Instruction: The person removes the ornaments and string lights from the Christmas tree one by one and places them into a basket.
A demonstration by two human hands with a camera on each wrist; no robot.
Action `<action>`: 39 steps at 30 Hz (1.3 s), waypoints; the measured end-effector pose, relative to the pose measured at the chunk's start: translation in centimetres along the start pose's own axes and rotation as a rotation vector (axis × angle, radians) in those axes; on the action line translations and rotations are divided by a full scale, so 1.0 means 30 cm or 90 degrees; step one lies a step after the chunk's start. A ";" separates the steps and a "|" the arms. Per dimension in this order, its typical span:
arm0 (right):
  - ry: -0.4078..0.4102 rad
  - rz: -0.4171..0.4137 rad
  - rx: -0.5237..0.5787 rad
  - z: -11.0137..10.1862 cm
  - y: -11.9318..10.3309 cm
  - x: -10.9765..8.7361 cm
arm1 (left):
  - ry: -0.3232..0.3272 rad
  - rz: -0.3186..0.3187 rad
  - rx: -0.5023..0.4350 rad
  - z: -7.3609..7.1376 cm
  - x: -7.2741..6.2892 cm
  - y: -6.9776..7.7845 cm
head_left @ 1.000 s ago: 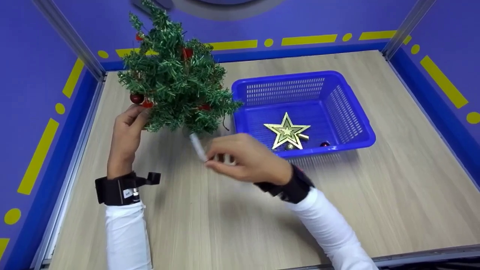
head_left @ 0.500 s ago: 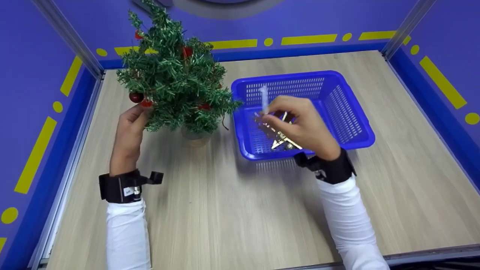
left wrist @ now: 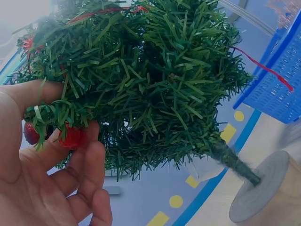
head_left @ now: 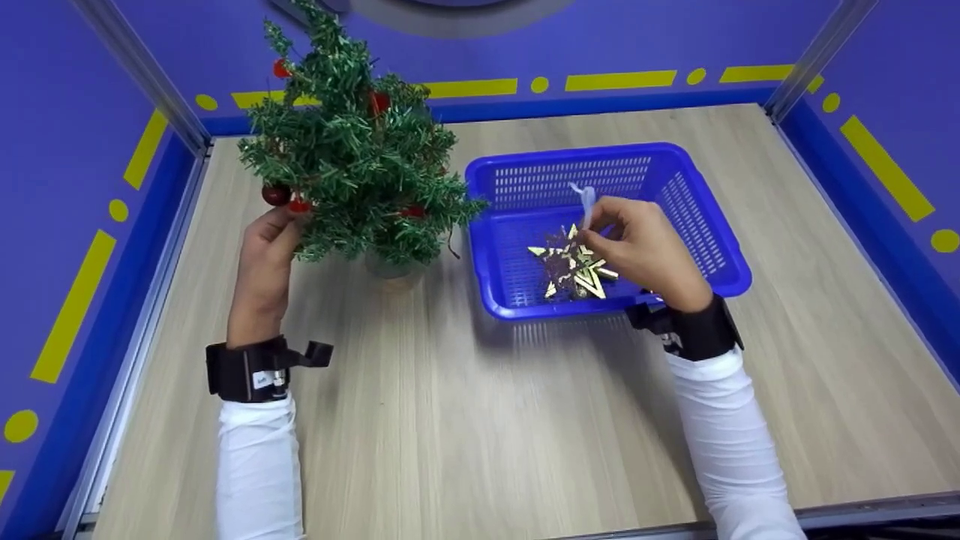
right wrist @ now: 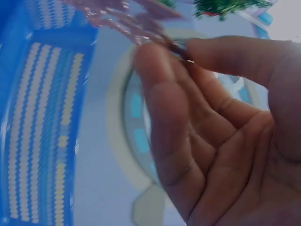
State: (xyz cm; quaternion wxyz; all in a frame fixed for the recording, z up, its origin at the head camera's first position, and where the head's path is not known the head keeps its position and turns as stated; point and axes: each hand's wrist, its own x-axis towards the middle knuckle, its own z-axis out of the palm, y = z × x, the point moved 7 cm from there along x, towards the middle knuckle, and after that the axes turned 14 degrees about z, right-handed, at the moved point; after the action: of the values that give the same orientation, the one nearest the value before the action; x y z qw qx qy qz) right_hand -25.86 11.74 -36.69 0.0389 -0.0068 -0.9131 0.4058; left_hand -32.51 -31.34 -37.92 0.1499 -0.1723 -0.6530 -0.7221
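Note:
A small green Christmas tree (head_left: 352,165) with red ornaments stands at the left on a round base (left wrist: 261,188). My left hand (head_left: 264,262) holds a lower branch tip, its thumb above and fingers below, around a red ornament (left wrist: 73,136). Beside it hangs a dark red ball (head_left: 275,195). My right hand (head_left: 649,244) is above the blue basket (head_left: 480,289), pinching a pinkish glittery openwork ornament (right wrist: 127,21) between thumb and index finger. A white ribbon (head_left: 587,202) rises from those fingers. In the head view the ornament overlaps a gold star (head_left: 591,283) in the basket.
Blue walls with yellow markings enclose the wooden table (head_left: 450,420) at the back and sides. A thin red wire (left wrist: 263,68) sticks out from the tree towards the basket.
My right hand has moved from in front of the tree, rightward to over the basket, carrying the ornament and its white ribbon. My left hand stays at the branch, nearly still.

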 end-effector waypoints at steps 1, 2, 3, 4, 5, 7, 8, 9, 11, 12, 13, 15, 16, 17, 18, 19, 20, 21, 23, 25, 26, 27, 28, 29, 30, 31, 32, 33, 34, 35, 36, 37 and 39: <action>-0.006 0.014 0.000 -0.001 0.017 0.002 | -0.001 -0.003 0.004 -0.001 0.000 -0.001; -0.010 0.027 -0.004 -0.002 0.034 0.004 | -0.001 -0.005 0.010 -0.002 0.000 -0.001; -0.011 0.039 -0.012 -0.003 0.049 0.007 | -0.001 -0.006 0.014 -0.002 -0.001 0.000; -0.010 0.049 -0.022 -0.006 0.064 0.009 | -0.003 -0.008 0.018 -0.003 -0.001 0.000; -0.007 0.059 -0.034 -0.008 0.076 0.011 | -0.005 -0.009 0.022 -0.004 -0.001 0.001; 0.001 0.076 -0.064 -0.012 0.096 0.017 | -0.006 -0.009 0.029 -0.006 -0.001 0.002; 0.007 0.085 -0.082 -0.014 0.106 0.019 | -0.007 -0.009 0.032 -0.007 -0.002 0.003; 0.013 0.092 -0.101 -0.016 0.113 0.022 | -0.007 -0.008 0.034 -0.008 -0.003 0.005; 0.015 0.103 -0.133 -0.019 0.127 0.025 | -0.008 -0.009 0.039 -0.009 -0.004 0.005; 0.010 0.109 -0.147 -0.019 0.132 0.025 | -0.008 -0.008 0.042 -0.010 -0.005 0.005; 0.005 0.116 -0.160 -0.018 0.139 0.025 | -0.009 -0.008 0.043 -0.010 -0.006 0.005; -0.007 0.129 -0.184 -0.016 0.151 0.024 | -0.011 -0.007 0.043 -0.011 -0.007 0.006; -0.016 0.136 -0.193 -0.013 0.157 0.023 | -0.011 -0.007 0.044 -0.011 -0.007 0.005; -0.022 0.142 -0.201 -0.011 0.162 0.022 | -0.012 -0.008 0.046 -0.012 -0.007 0.006; -0.028 0.147 -0.207 -0.009 0.166 0.022 | -0.012 -0.008 0.047 -0.012 -0.007 0.006; -0.033 0.150 -0.213 -0.006 0.170 0.023 | -0.011 -0.008 0.048 -0.013 -0.007 0.007; -0.039 0.152 -0.219 -0.004 0.173 0.023 | -0.011 -0.009 0.050 -0.013 -0.007 0.007; -0.045 0.154 -0.223 -0.001 0.174 0.022 | -0.011 -0.010 0.051 -0.013 -0.007 0.007; -0.059 0.153 -0.231 0.006 0.174 0.021 | -0.011 -0.012 0.051 -0.014 -0.008 0.006; -0.069 0.158 -0.235 0.010 0.173 0.020 | -0.009 -0.012 0.050 -0.015 -0.008 0.005; -0.071 0.162 -0.237 0.011 0.172 0.019 | -0.008 -0.011 0.050 -0.015 -0.009 0.004; -0.072 0.166 -0.236 0.011 0.170 0.019 | -0.006 -0.011 0.050 -0.015 -0.009 0.003; -0.071 0.168 -0.236 0.011 0.166 0.018 | -0.005 -0.008 0.049 -0.014 -0.009 0.002; -0.067 0.171 -0.234 0.010 0.164 0.019 | -0.003 -0.004 0.047 -0.014 -0.008 0.002; -0.062 0.171 -0.231 0.009 0.159 0.019 | 0.000 0.000 0.043 -0.014 -0.007 0.001; -0.057 0.169 -0.229 0.009 0.155 0.020 | 0.003 0.004 0.038 -0.014 -0.006 0.001; -0.052 0.167 -0.226 0.010 0.151 0.020 | 0.006 0.009 0.033 -0.014 -0.006 0.000; -0.045 0.163 -0.223 0.010 0.147 0.021 | 0.010 0.014 0.022 -0.014 -0.006 -0.001; -0.041 0.160 -0.220 0.012 0.143 0.020 | 0.015 0.018 0.009 -0.014 -0.006 -0.002; -0.037 0.157 -0.218 0.014 0.141 0.021 | 0.020 0.021 -0.002 -0.013 -0.006 -0.003; -0.034 0.154 -0.215 0.016 0.138 0.021 | 0.025 0.023 -0.011 -0.013 -0.007 -0.005; -0.031 0.152 -0.214 0.018 0.135 0.021 | 0.027 0.023 -0.019 -0.014 -0.007 -0.006; -0.027 0.148 -0.208 0.021 0.130 0.023 | 0.026 0.019 -0.036 -0.013 -0.010 -0.007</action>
State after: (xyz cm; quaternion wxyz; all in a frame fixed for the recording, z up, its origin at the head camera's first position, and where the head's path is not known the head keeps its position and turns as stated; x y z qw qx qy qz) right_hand -26.66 13.93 -39.96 -0.0293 -0.1102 -0.9605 0.2540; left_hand -32.36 -31.71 -38.28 0.1694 -0.1715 -0.6261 -0.7415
